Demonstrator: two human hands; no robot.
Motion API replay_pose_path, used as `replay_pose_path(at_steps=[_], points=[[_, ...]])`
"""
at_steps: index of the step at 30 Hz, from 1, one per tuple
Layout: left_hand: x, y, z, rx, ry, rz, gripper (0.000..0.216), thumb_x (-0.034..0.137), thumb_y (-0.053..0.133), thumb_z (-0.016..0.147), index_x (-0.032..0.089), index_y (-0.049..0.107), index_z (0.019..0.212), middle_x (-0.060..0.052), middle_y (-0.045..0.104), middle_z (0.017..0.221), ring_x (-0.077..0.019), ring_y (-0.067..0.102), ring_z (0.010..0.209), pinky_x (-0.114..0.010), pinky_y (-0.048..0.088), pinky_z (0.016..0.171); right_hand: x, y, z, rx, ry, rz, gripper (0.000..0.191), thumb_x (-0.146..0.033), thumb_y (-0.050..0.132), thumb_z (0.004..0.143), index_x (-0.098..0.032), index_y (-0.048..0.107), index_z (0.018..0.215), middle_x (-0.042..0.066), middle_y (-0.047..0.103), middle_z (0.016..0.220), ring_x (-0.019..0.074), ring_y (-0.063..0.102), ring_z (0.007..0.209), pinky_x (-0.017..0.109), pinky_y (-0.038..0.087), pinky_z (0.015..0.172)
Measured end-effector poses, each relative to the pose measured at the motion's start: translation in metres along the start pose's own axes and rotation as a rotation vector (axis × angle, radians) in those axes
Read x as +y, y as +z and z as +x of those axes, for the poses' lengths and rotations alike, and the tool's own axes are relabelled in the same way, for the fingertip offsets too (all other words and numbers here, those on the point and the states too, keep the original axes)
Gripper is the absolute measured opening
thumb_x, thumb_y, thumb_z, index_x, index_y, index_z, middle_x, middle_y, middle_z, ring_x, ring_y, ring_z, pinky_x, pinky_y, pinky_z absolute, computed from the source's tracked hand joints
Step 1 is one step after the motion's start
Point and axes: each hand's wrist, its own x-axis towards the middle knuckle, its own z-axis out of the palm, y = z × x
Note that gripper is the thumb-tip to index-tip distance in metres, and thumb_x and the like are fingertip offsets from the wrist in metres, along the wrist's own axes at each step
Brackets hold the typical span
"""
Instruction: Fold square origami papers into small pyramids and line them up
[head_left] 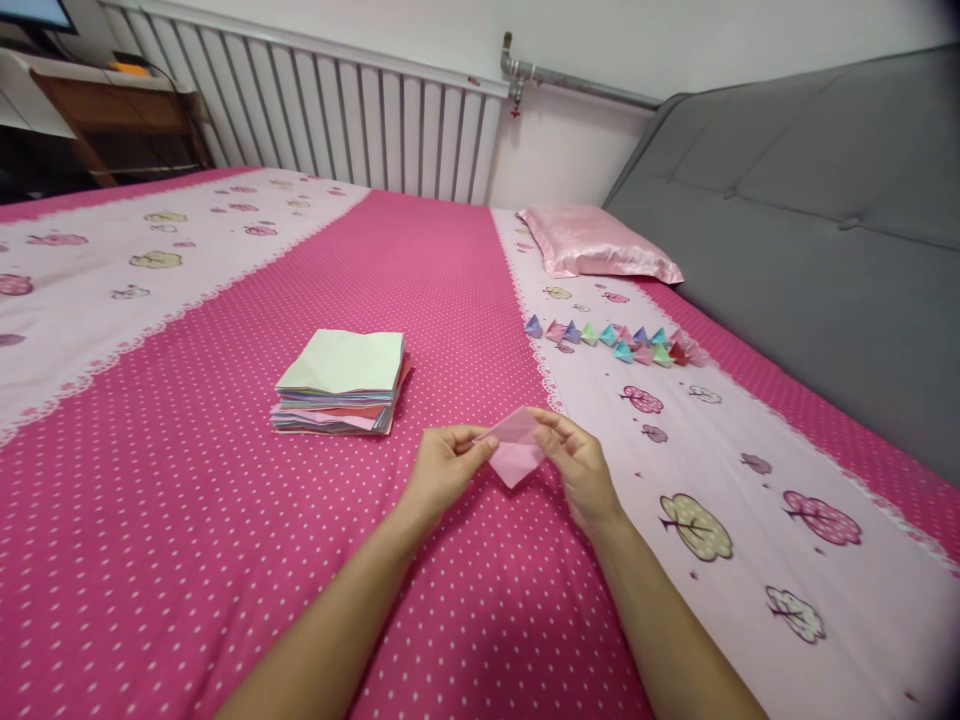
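Observation:
A small folded sheet of pink paper [516, 452] is held up just above the bed, creased and with one corner pointing down. My left hand [444, 462] pinches its left corner between thumb and fingers. On the opposite side, my right hand [579, 462] grips the upper right edge, thumb in front and fingers behind. To the left of my hands sits a stack of coloured paper sheets [341, 362], a pale green one on top. Several small folded paper pieces [607, 334] in different colours stand in two rows beyond my right hand.
The bed's pink dotted cover [225, 520] has pale bands printed with trees. A shiny pink pillow [600, 243] lies at the far right, against a grey headboard [795, 170]. Behind the bed are a white radiator [360, 110] and a pipe [585, 85]. A desk [112, 110] stands far left.

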Motion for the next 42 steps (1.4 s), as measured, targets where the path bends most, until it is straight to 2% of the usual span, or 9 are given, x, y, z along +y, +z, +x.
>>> replay_pose_path(at_steps=[3, 10, 14, 16, 18, 24, 30, 37, 42], points=[[0.0019, -0.0018, 0.0004, 0.065, -0.001, -0.079, 0.029, 0.034, 0.069, 0.066, 0.009, 0.070, 0.080, -0.008, 0.068, 0.071, -0.0115, 0.056, 0.060, -0.022, 0.041, 0.059, 0.0005, 0.0014, 0.0000, -0.025, 0.032, 0.028, 0.030, -0.032, 0.070, 0.068, -0.017, 0.063, 0.093, 0.004, 0.067, 0.081, 0.0162, 0.061, 0.075, 0.029, 0.047, 0.073], [0.0013, -0.0037, -0.0008, 0.027, -0.064, -0.134, 0.028, 0.032, 0.072, 0.063, 0.009, 0.069, 0.077, -0.007, 0.066, 0.069, -0.0098, 0.054, 0.057, -0.021, 0.039, 0.057, 0.0052, -0.0008, 0.0016, 0.077, 0.037, 0.063, 0.016, -0.031, 0.069, 0.068, -0.018, 0.061, 0.072, -0.002, 0.062, 0.068, 0.0105, 0.054, 0.062, 0.022, 0.043, 0.061], [-0.0016, -0.0028, -0.0022, -0.088, -0.165, -0.034, 0.025, 0.029, 0.075, 0.058, 0.008, 0.068, 0.069, -0.005, 0.064, 0.062, -0.0082, 0.052, 0.052, -0.020, 0.037, 0.054, 0.0044, -0.0014, 0.0009, 0.089, 0.031, 0.035, 0.016, -0.031, 0.068, 0.069, -0.018, 0.060, 0.071, -0.004, 0.057, 0.064, 0.0093, 0.049, 0.057, 0.021, 0.039, 0.056], [-0.0015, -0.0010, -0.0031, -0.172, -0.188, -0.042, 0.029, 0.028, 0.075, 0.059, 0.007, 0.069, 0.077, -0.008, 0.066, 0.071, -0.0110, 0.056, 0.060, -0.021, 0.040, 0.059, 0.0038, -0.0012, 0.0001, 0.076, 0.033, -0.013, 0.016, -0.032, 0.066, 0.070, -0.017, 0.060, 0.069, -0.004, 0.056, 0.063, 0.0092, 0.047, 0.056, 0.021, 0.037, 0.054], [-0.0001, 0.0008, -0.0034, -0.197, -0.177, -0.096, 0.034, 0.030, 0.073, 0.062, 0.008, 0.069, 0.087, -0.010, 0.068, 0.078, -0.0129, 0.059, 0.066, -0.023, 0.042, 0.063, 0.0033, -0.0009, -0.0007, 0.044, 0.035, -0.054, 0.016, -0.032, 0.065, 0.071, -0.017, 0.060, 0.069, -0.003, 0.056, 0.063, 0.0097, 0.047, 0.056, 0.021, 0.037, 0.054], [0.0006, -0.0005, 0.0003, -0.039, -0.069, -0.093, 0.033, 0.034, 0.072, 0.063, 0.009, 0.071, 0.084, -0.009, 0.069, 0.075, -0.0120, 0.058, 0.061, -0.023, 0.043, 0.060, 0.0024, 0.0000, -0.0021, -0.033, 0.002, -0.138, 0.018, -0.033, 0.062, 0.073, -0.016, 0.062, 0.070, -0.002, 0.057, 0.063, 0.0100, 0.047, 0.056, 0.022, 0.037, 0.053], [-0.0037, -0.0019, 0.0018, -0.014, -0.089, -0.070, 0.031, 0.035, 0.074, 0.058, 0.009, 0.071, 0.074, -0.008, 0.069, 0.069, -0.0124, 0.058, 0.057, -0.024, 0.043, 0.058, 0.0014, 0.0009, -0.0027, -0.020, -0.022, -0.156, 0.018, -0.035, 0.064, 0.073, -0.017, 0.063, 0.073, -0.001, 0.062, 0.066, 0.0117, 0.053, 0.058, 0.022, 0.041, 0.055], [0.0002, -0.0018, 0.0015, 0.105, -0.043, -0.140, 0.031, 0.034, 0.074, 0.060, 0.009, 0.068, 0.077, -0.008, 0.069, 0.071, -0.0137, 0.060, 0.062, -0.024, 0.045, 0.061, 0.0022, 0.0011, -0.0024, -0.116, 0.049, -0.078, 0.033, -0.031, 0.072, 0.065, -0.016, 0.061, 0.092, 0.006, 0.069, 0.087, 0.0179, 0.063, 0.075, 0.029, 0.049, 0.069], [0.0005, -0.0032, 0.0012, 0.092, -0.062, -0.165, 0.030, 0.031, 0.072, 0.063, 0.007, 0.066, 0.078, -0.008, 0.068, 0.070, -0.0125, 0.059, 0.061, -0.023, 0.044, 0.061, 0.0039, 0.0008, -0.0012, -0.052, 0.030, -0.040, 0.038, -0.028, 0.072, 0.066, -0.019, 0.055, 0.099, 0.003, 0.068, 0.082, 0.0161, 0.064, 0.074, 0.028, 0.049, 0.070]])
